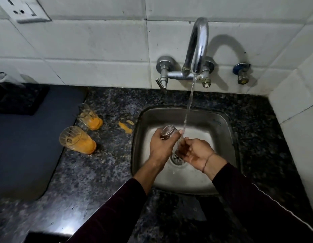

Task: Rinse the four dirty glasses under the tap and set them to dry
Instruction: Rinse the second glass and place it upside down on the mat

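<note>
Setting: speckled granite worktop [103,172] around steel sink [220,123], tap [198,44] running.
Left hand [160,146]: fingers wrapped round a glass [168,132], held over the sink, long axis pointing away from the person, just left of the stream.
Right hand [194,152]: fingers loosely curled under the water, touching the glass's near end; whether they hold anything is unclear.
Remaining: two orange-stained glasses [77,140] [90,117] stand on the worktop, left of the sink, nearer the left hand.
</note>
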